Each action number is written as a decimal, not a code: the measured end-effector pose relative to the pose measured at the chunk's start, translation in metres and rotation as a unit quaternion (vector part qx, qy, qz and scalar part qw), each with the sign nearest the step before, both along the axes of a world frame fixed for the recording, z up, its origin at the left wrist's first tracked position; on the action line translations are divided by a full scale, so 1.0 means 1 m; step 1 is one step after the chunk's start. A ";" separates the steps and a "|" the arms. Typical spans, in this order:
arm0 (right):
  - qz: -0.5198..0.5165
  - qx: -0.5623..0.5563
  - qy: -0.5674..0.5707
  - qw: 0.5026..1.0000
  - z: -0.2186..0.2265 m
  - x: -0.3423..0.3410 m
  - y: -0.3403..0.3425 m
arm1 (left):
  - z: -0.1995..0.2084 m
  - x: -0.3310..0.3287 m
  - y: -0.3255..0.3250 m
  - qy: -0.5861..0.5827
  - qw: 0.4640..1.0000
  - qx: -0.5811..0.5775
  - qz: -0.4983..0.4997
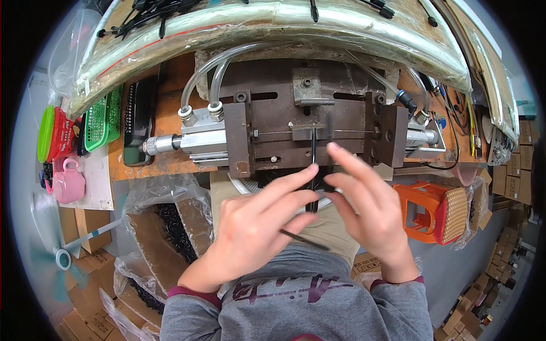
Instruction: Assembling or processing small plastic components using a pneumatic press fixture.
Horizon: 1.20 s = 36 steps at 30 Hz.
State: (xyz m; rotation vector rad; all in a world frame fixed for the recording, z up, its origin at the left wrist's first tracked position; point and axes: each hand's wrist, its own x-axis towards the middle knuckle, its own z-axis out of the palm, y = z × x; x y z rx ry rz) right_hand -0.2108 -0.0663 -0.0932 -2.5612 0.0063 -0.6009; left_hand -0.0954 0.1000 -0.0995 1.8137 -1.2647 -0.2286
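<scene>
A slim black rod [314,153] runs from a small metal block [304,133] at the middle of a dark steel fixture [273,122] toward me. My left hand [250,219] pinches the rod near its close end, index finger and thumb around it. A second thin black stick [305,240] pokes out from beneath that hand, slanting down to the right. To the right of the rod, my right hand [372,213] has its index finger stretched toward the block and its fingers apart. A dark blur shows by its lower fingertips; I cannot make out what it is.
Metal cylinders [205,139] with clear hoses flank the fixture. Black parts lie on the plastic-covered shelf [273,25] above. Green [102,128] and black baskets and a pink cup [69,182] stand left. Below are plastic-lined boxes [165,227] of black pieces; an orange stool [429,210] stands right.
</scene>
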 end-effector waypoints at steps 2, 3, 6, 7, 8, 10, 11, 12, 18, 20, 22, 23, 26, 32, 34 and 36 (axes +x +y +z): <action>0.026 -0.059 0.016 0.998 -0.007 0.004 0.005 | 0.009 -0.001 0.009 0.162 0.987 -0.002 -0.008; 0.009 -0.103 -0.003 0.995 -0.012 0.007 0.007 | 0.016 -0.002 0.013 0.261 0.965 0.004 -0.008; -0.013 -0.129 0.021 0.991 -0.005 0.017 0.010 | 0.015 -0.001 0.022 0.455 0.888 -0.035 -0.049; -0.020 -0.129 0.036 0.991 0.000 0.018 0.011 | 0.016 -0.005 0.024 0.528 0.847 -0.047 -0.036; -0.026 -0.130 0.051 0.990 0.004 0.018 0.013 | 0.016 -0.007 0.026 0.598 0.799 -0.059 -0.024; -0.027 -0.134 0.063 0.989 0.007 0.018 0.013 | 0.011 -0.004 0.027 0.576 0.813 -0.050 -0.066; -0.021 -0.138 0.059 0.988 0.007 0.016 0.009 | 0.012 -0.004 0.026 0.588 0.805 -0.040 -0.068; -0.015 -0.141 0.056 0.988 0.007 0.017 0.007 | 0.012 -0.005 0.026 0.600 0.796 -0.029 -0.071; 0.003 0.431 0.026 0.902 0.015 0.021 0.013 | 0.017 -0.016 0.020 0.566 0.823 0.006 -0.035; 0.021 0.486 0.051 0.872 0.012 0.025 0.019 | 0.018 -0.019 0.019 0.543 0.839 0.006 -0.033; 0.008 0.515 0.009 0.857 0.012 0.026 0.026 | 0.024 -0.021 0.017 0.516 0.856 0.025 -0.009; -0.008 0.527 -0.020 0.849 0.013 0.027 0.026 | 0.028 -0.018 0.019 0.496 0.866 0.056 -0.014; -0.021 0.567 -0.091 0.818 0.019 0.033 0.033 | 0.027 -0.026 0.012 0.328 0.942 -0.064 0.028; -0.125 0.488 -0.447 0.739 0.079 0.034 -0.076 | 0.032 -0.038 0.035 0.100 0.983 -0.135 -0.077; -0.117 0.414 -0.393 0.813 0.077 0.043 -0.024 | 0.032 0.027 0.043 0.072 0.961 -0.246 0.105; -0.069 0.385 -0.291 0.873 0.056 0.042 0.010 | 0.082 0.087 0.064 0.038 0.916 -0.298 0.267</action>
